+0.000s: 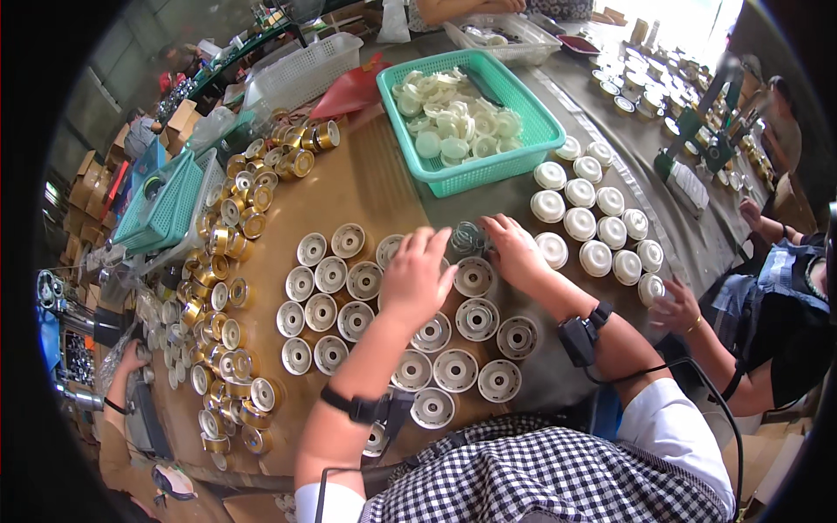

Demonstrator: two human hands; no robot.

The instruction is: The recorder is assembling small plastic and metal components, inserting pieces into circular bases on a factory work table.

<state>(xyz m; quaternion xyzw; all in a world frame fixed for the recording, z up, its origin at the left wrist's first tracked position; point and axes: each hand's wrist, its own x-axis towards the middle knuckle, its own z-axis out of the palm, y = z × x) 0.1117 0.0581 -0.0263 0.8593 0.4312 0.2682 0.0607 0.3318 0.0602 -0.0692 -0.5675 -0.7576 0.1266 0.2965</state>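
Note:
My left hand point(417, 277) is over the rows of white round cups point(454, 370), its fingers spread and slightly blurred. These cups stand open side up in front of me, each with a hole in its middle. A small heap of thin wire coil springs point(468, 239) lies between my two hands, just beyond the cups. My right hand point(521, 254) reaches in from the right, fingers bent down at the edge of the springs. Its fingertips are partly hidden, so I cannot see whether it grips one. White capped round pieces point(595, 258) stand in rows to its right.
A green basket point(436, 185) of translucent white plastic parts stands beyond my hands. Gold-rimmed round pieces point(231, 336) are heaped along the left. A red sheet point(349, 91) lies at the back. On the right, another person's hand point(677, 307) is close to the capped pieces; a hand press point(711, 131) stands farther off.

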